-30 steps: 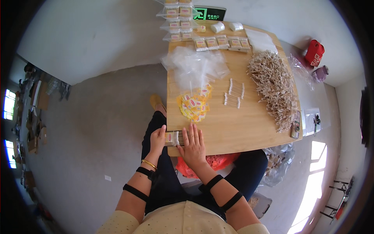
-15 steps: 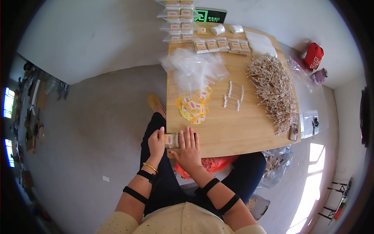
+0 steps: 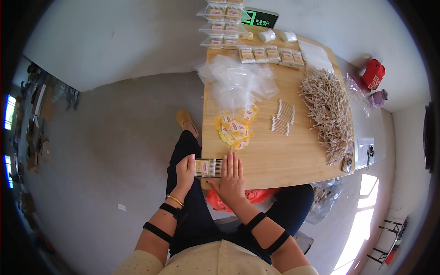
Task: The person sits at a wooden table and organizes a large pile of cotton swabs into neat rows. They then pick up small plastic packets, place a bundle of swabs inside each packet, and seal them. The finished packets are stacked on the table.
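Note:
My left hand (image 3: 185, 168) holds the left end of a small clear bag of cotton swabs (image 3: 208, 167) at the near left corner of the wooden table (image 3: 293, 153). My right hand (image 3: 232, 175) lies flat on the table with its fingers together, pressing the bag's right end. A heap of small yellow and red label cards (image 3: 235, 131) lies just beyond my hands. Two short rows of loose cotton swabs (image 3: 282, 117) sit to the right of the cards.
A pile of empty clear bags (image 3: 238, 82) covers the far left of the table, and a long heap of swabs (image 3: 329, 112) runs down the right side. Filled packets (image 3: 271, 55) line the far edge. Red and purple containers (image 3: 375, 81) stand on the floor to the right.
My right hand has slid left along the table edge onto the bag's right end. My left hand has stayed on the bag's left end.

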The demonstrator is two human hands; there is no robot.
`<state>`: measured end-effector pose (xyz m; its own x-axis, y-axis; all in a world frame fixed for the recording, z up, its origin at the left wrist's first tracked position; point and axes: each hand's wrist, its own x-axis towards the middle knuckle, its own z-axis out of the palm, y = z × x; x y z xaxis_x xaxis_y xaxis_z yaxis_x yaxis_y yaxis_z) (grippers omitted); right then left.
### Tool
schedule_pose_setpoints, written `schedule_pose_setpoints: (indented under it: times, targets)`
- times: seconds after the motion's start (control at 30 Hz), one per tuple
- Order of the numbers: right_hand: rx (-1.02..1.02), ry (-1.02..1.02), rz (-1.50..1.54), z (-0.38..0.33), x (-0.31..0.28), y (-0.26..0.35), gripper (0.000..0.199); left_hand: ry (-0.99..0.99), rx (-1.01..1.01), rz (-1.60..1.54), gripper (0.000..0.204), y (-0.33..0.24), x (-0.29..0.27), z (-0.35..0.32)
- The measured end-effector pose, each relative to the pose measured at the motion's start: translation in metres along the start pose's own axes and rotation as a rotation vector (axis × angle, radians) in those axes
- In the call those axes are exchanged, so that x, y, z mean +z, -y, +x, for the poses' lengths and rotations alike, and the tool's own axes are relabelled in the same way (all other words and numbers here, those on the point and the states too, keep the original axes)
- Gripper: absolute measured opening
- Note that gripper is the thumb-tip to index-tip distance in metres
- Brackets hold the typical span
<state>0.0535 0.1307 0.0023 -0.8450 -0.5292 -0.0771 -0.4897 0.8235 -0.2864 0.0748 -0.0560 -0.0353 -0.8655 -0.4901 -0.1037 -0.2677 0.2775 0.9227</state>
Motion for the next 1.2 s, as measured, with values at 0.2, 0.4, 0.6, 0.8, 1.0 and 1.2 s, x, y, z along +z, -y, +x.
schedule_pose_setpoints:
  times: [0.2,0.4,0.6,0.8,1.0,1.2]
  targets:
    - [-0.007,0.038,-0.007,0.005,-0.002,0.023,0.106,0.009,0.047,-0.021,0.046,0.009,0.0,0.001]
    - [-0.063,0.016,0.015,0.005,0.001,0.018,0.105,0.087,-0.028,-0.147,0.048,0.015,-0.002,0.003]
    - [-0.133,-0.057,0.306,0.001,-0.019,-0.052,0.072,-0.027,-0.191,-0.051,0.054,0.037,-0.022,0.016]
    - [0.276,-0.346,0.235,-0.004,-0.053,-0.151,0.063,-0.103,0.098,-0.122,0.022,-0.047,-0.027,0.029]
    - [0.25,-0.327,-0.051,0.017,-0.051,-0.189,0.072,0.283,0.43,0.023,0.028,-0.145,0.081,0.02]
    - [0.235,-0.299,-0.029,0.02,-0.053,-0.185,0.069,0.326,0.713,0.261,0.039,-0.134,0.161,0.027]
